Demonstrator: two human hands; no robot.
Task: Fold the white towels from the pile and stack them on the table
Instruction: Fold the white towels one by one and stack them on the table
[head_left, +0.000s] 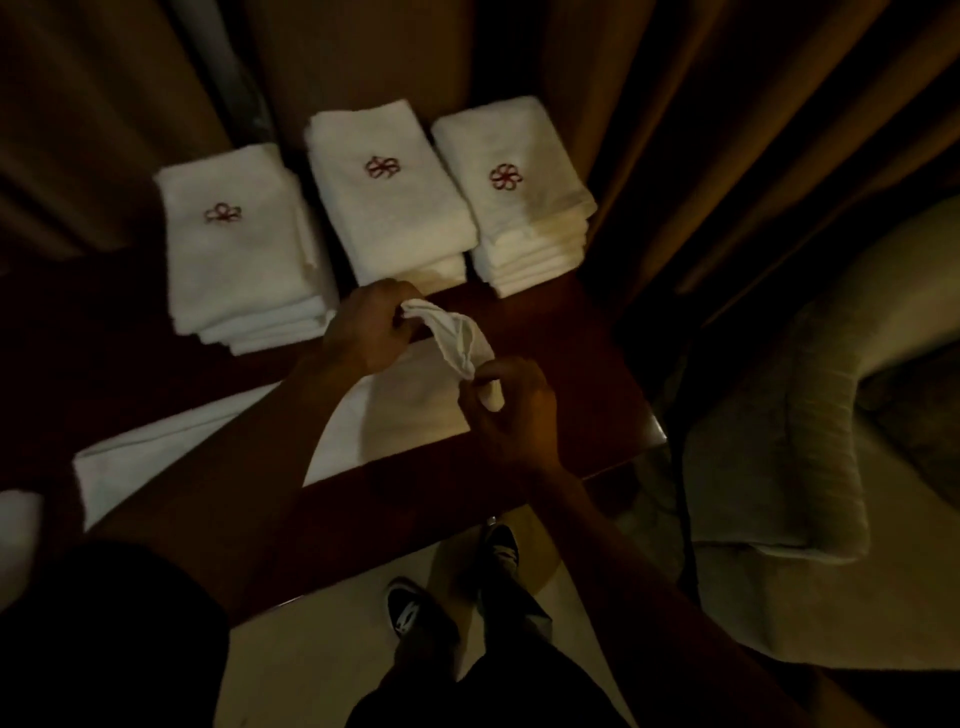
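Observation:
A white towel (395, 410) lies stretched across the dark wooden table (566, 343), running from the lower left to the middle. My left hand (363, 327) pinches one corner of its far end and my right hand (506, 410) pinches the other, lifting that edge off the table. Behind them stand three stacks of folded white towels with red emblems: a left stack (239, 249), a middle stack (395, 192) and a right stack (519, 192).
Brown curtains (701, 130) hang behind and to the right of the table. A beige upholstered armchair (810, 415) stands at the right. Another bit of white cloth (18, 525) shows at the left edge. My shoes (415, 618) are on the pale floor below the table edge.

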